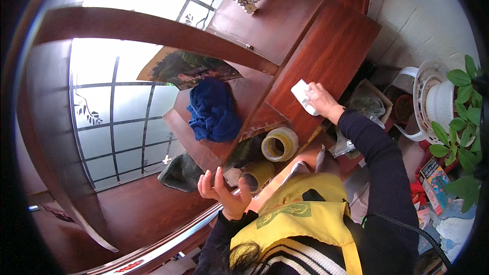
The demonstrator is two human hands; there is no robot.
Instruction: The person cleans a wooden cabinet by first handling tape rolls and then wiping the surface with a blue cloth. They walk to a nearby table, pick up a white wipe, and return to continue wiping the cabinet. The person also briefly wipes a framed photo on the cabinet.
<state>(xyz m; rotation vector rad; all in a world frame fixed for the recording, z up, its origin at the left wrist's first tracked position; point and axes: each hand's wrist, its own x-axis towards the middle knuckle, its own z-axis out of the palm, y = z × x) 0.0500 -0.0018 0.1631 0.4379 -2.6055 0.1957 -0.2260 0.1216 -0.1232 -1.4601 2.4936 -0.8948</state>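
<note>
My right hand (pixel 321 99) grips a white object (pixel 304 97), perhaps a small box or folded cloth, on a reddish-brown wooden board (pixel 324 49). My left hand (pixel 229 194) is raised near the cabinet edge, fingers apart and curled, holding nothing. Beyond it, a crumpled dark blue cloth (pixel 214 110) lies on a wooden shelf. Between the hands are a roll of tape (pixel 280 144) and a second yellowish roll (pixel 258 175). A dark green cloth (pixel 181 173) lies to the left of my left hand.
A picture sheet (pixel 191 68) leans behind the blue cloth. Curved wooden framing (pixel 153 30) crosses the upper left, by glass panes with dark bars. At right stand a white plant pot (pixel 439 103), a cardboard box (pixel 386 95) with plastic bags, and a printed box (pixel 435 185). A black cable (pixel 416 229) hangs at lower right.
</note>
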